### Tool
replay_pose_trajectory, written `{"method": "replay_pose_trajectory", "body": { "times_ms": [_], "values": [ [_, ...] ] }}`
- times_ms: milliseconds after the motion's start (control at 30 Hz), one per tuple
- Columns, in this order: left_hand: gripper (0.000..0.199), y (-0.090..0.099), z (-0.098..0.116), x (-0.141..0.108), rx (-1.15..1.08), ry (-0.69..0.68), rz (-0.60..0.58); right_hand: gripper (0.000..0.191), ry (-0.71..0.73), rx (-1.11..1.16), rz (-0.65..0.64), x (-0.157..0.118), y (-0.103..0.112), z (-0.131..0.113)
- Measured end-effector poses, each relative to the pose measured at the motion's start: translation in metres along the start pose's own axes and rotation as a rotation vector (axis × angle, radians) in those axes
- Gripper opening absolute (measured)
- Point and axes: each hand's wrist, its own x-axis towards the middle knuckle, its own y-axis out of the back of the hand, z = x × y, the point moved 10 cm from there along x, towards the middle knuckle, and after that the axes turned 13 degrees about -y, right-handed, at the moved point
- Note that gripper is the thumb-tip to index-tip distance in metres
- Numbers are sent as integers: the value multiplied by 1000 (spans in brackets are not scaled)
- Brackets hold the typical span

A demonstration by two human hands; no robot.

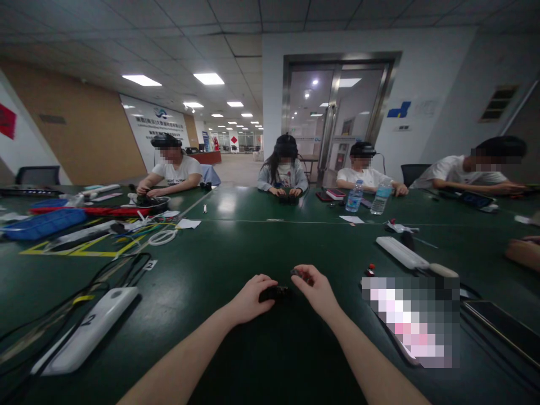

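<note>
My left hand (pixel 253 299) is closed around the left end of a small black object (pixel 279 291) on the green table, its thumb in front and its fingers behind. To the right, my right hand (pixel 314 288) is raised slightly above the table and pinches a small dark piece (pixel 295 272) between thumb and fingertips. The two hands are apart, with the black object's right end between them. What the black object and the small piece are is too dark and small to tell.
A white power bank (pixel 90 326) with black cables lies left. On the right are a phone (pixel 506 326), a blurred-out device (pixel 405 326) and a white power strip (pixel 400 252). Water bottles (pixel 381 198) and a blue tray (pixel 46 224) stand farther off. Several people sit opposite.
</note>
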Motion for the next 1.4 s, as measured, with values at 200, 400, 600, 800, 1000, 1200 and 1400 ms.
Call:
{"method": "replay_pose_trajectory", "body": {
  "times_ms": [200, 400, 600, 800, 1000, 1200, 1400],
  "values": [
    [43, 2, 4, -2, -34, 53, -36, 40, -335, 336, 192, 11, 41, 52],
    [44, 1, 3, -3, -37, 41, -30, 41, -384, 331, 201, 10, 40, 58],
    [46, 1, 4, -3, -45, 45, -33, 41, -385, 315, 183, 10, 40, 60],
    [41, 4, 9, -2, -52, 36, -24, 43, -386, 310, 174, 11, 40, 60],
    [41, 4, 11, -2, -60, 15, -14, 46, -388, 264, 193, 14, 41, 66],
    [44, 3, 7, -4, -76, 49, -26, 50, -402, 319, 198, 12, 42, 66],
    [41, 2, 9, -4, -85, 53, -41, 48, -410, 327, 205, 10, 42, 62]
  ]
}}
